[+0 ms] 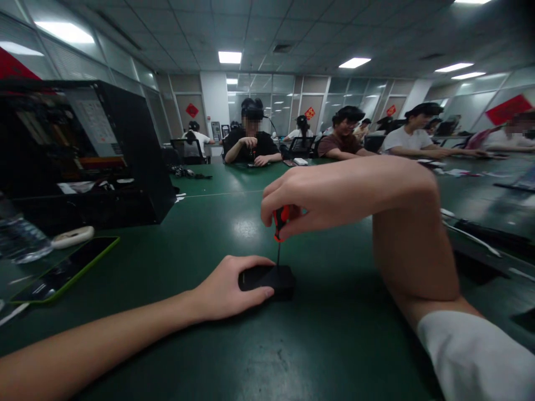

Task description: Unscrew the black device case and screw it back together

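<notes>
A small black box-shaped object point(285, 280) lies on the green tabletop point(209, 356). My left hand point(234, 287) grips its left end, thumb along the near side and fingers along the far side. Above it, my right hand point(301, 195) is closed around the red and black handle of a screwdriver point(278, 228). The screwdriver stands nearly upright, and its thin shaft reaches down to the top of the black object. Exactly what the tip meets is too small to tell.
An open black computer case point(137, 150) stands at the left. Nearer are a green-edged phone point(69, 270), a white oval object point(73, 237) and a clear bottle point(25, 239). Cables point(472, 236) lie at the right. Several people sit across the table.
</notes>
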`<move>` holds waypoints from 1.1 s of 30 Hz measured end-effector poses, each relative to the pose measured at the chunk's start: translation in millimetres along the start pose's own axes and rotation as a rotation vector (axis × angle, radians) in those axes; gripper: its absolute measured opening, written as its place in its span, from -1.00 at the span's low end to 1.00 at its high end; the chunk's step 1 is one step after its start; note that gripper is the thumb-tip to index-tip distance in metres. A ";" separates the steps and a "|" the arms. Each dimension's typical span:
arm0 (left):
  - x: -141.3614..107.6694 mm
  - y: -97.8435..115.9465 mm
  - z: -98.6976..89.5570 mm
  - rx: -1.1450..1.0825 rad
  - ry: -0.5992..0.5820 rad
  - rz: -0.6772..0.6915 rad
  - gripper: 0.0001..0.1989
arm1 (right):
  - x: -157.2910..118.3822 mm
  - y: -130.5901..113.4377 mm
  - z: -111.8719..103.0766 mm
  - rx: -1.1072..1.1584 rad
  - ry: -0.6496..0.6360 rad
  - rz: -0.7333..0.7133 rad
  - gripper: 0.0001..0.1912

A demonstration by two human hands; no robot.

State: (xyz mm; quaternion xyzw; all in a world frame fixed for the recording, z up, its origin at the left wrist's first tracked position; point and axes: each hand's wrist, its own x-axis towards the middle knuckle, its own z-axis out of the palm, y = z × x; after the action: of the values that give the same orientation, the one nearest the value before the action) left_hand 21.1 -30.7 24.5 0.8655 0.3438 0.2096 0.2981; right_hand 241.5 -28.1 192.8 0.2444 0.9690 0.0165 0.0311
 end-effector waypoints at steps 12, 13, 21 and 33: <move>-3.5 2.0 0.1 0.064 0.002 -0.017 -0.54 | 4.8 8.4 6.0 0.019 0.039 -0.002 -0.82; -3.6 2.1 0.3 0.068 0.008 -0.013 -0.54 | 4.8 6.9 6.1 0.029 0.043 -0.017 -0.81; -2.5 0.3 0.5 0.043 0.007 0.005 -0.54 | 8.5 5.8 4.8 0.079 0.067 -0.151 -0.83; -1.2 0.2 0.5 -0.005 -0.007 0.022 -0.56 | 10.1 1.2 1.2 0.184 0.115 -0.369 -0.89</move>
State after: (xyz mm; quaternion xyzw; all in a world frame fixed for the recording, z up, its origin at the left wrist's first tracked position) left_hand 20.7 -31.8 24.0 0.8692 0.3327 0.2104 0.2992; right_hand 233.3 -22.2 191.1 0.0631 0.9950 -0.0642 -0.0442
